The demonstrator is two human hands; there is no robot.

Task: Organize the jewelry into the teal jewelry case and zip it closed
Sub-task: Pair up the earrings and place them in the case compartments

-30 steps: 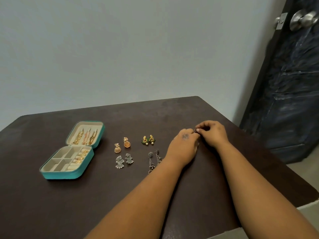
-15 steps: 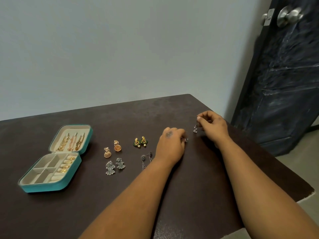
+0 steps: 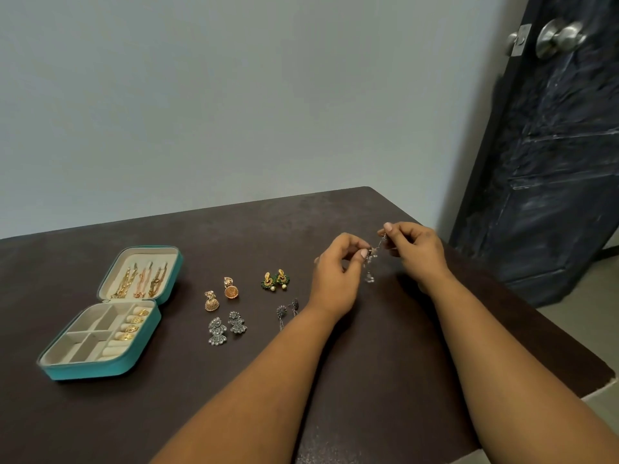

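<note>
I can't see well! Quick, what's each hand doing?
Left hand: fingers pinching the small silver dangly earring.
Right hand: fingers pinching the same earring's top.

Soft, even, fairly dim indoor light falls over the scene; no hard glare, only a dull sheen on the door knob point(image 3: 558, 36) at far right. Faint shadows lie under the forearms on the dark table point(image 3: 187, 413); the wall point(image 3: 234, 95) looks flat grey. Wide-angle bending tilts the door point(image 3: 552, 162); small jewellery looks slightly soft.
</note>
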